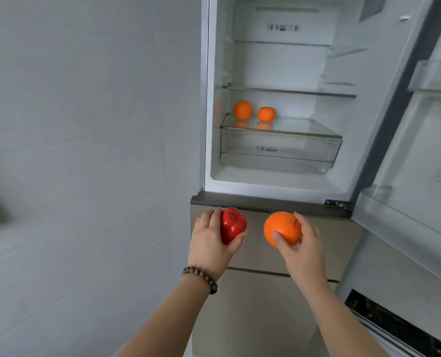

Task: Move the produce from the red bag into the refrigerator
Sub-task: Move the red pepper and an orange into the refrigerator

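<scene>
A pale tiled wall (85, 150) fills the whole left side, bare and flat, and it meets the refrigerator (273, 181) along a straight vertical edge, so there is no gap to the left of the cabinet. In front of the lower drawer front (260, 253), the person's left hand (211, 243), a beaded bracelet (201, 278) on its wrist, is wrapped around a red bell pepper (232, 224), thumb underneath and fingers over the far side. Just beside it, apart by a small gap, the right hand (302, 249) grips an orange (281, 228) from the right, thumb pressed on its front. Both pieces of produce are held below the sill of the open upper compartment, outside it. Above, the compartment stands wide open with free space across its width. A glass shelf (291, 92) spans it higher up with nothing visible on it. Lower down, the glass shelf over the clear crisper drawer (278, 150) carries two oranges (243, 110) side by side near the left wall, close together but not touching; the rest of that shelf to the right is bare. The drawer itself looks empty through its clear front. At far right the open door (420, 150) swings out, its transparent bins (394, 217) projecting toward the person.
</scene>
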### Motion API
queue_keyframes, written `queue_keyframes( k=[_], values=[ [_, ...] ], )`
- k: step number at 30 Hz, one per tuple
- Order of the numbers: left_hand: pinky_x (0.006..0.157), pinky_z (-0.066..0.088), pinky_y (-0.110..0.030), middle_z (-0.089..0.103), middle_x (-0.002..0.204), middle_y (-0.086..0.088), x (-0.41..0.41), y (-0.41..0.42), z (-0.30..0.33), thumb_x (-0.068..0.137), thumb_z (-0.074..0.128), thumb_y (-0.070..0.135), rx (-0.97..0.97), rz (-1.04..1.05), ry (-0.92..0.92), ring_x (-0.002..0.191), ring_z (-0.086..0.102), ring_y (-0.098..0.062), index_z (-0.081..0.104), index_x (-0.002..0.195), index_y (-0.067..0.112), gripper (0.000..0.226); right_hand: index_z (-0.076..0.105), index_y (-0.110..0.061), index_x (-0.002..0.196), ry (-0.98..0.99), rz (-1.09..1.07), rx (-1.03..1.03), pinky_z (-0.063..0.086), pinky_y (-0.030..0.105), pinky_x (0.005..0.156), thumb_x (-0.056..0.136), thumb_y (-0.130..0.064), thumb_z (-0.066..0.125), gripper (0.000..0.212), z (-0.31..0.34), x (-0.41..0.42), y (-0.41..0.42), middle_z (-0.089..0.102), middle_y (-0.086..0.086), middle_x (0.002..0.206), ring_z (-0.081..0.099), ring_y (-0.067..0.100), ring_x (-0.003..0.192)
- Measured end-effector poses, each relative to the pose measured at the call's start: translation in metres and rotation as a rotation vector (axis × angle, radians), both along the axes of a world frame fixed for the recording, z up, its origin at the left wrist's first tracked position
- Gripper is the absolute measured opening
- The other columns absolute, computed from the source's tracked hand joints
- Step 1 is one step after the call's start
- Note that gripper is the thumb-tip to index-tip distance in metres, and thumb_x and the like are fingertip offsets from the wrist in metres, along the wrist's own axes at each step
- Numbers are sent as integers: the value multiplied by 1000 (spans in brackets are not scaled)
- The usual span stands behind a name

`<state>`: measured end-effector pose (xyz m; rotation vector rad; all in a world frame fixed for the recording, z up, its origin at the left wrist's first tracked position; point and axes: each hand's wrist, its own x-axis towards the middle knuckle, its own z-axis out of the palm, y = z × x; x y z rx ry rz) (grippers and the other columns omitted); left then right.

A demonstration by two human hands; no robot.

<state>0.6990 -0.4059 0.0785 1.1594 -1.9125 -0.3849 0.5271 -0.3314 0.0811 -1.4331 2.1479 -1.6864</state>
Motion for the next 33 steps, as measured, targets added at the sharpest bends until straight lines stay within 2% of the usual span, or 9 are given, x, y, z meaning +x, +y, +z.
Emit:
queue_keyframes(
  k=[2, 7, 12, 15, 20, 22, 25, 28, 33],
  values=[
    [101, 40, -30, 47, 128, -1, -15, -28, 8, 75, 66, 55, -13, -10, 9, 119, 43, -18, 43, 134, 13, 76, 48, -16, 129, 0, -16, -43, 44, 39, 96, 75, -22, 74, 61, 13, -18, -27, 46, 3, 129, 50, 22, 113],
    [105, 36, -30, 45, 133, -2, -50, -93, 27, 75, 65, 56, -75, -26, 8, 123, 39, -18, 40, 137, 13, 79, 48, -20, 130, 40, -33, -115, 37, 28, 93, 75, -21, 74, 60, 63, -58, -105, 42, 6, 128, 47, 15, 105],
    [100, 38, -28, 46, 130, -1, -83, -159, 47, 74, 66, 55, -140, 0, 2, 120, 43, -17, 42, 135, 15, 77, 45, -18, 131, 32, 12, -198, 40, 35, 97, 72, -27, 75, 67, 107, -101, -200, 47, 7, 129, 49, 21, 114],
    [101, 39, -28, 46, 130, -1, -103, -196, 60, 74, 66, 55, -173, 29, -3, 119, 42, -17, 42, 135, 15, 78, 47, -16, 125, 33, 57, -218, 42, 34, 93, 68, -34, 73, 65, 132, -124, -257, 51, 7, 125, 52, 23, 110],
    [100, 38, -25, 46, 129, -1, -137, -241, 77, 75, 65, 56, -234, 48, -20, 118, 42, -15, 40, 137, 14, 79, 46, -20, 129, 73, 141, -135, 33, 22, 88, 76, -23, 70, 59, 164, -157, -335, 43, 8, 130, 49, 21, 110],
    [98, 35, -22, 46, 129, -1, -145, -253, 80, 75, 65, 56, -249, 48, -9, 118, 42, -14, 41, 136, 13, 79, 44, -19, 131, 88, 171, -58, 34, 25, 86, 77, -23, 69, 60, 168, -171, -364, 44, 9, 132, 48, 24, 113],
    [98, 39, -23, 48, 127, -1, -152, -266, 81, 73, 61, 60, -277, 44, 6, 116, 45, -15, 44, 135, 12, 80, 48, -19, 129, 92, 226, 18, 40, 31, 92, 75, -24, 71, 60, 168, -186, -400, 48, 8, 132, 51, 26, 115],
    [96, 38, -22, 50, 126, -2, -155, -275, 82, 72, 55, 64, -305, 56, 34, 114, 46, -15, 46, 132, 11, 80, 47, -17, 133, 142, 273, 57, 37, 29, 95, 74, -23, 72, 64, 167, -190, -423, 46, 9, 135, 49, 26, 118],
    [97, 38, -22, 49, 125, 1, -154, -281, 79, 73, 57, 63, -312, 45, 69, 114, 44, -10, 47, 131, 13, 78, 41, -16, 138, 144, 288, 90, 37, 31, 97, 76, -24, 71, 69, 169, -191, -438, 44, 9, 139, 47, 27, 122]
  ],
)
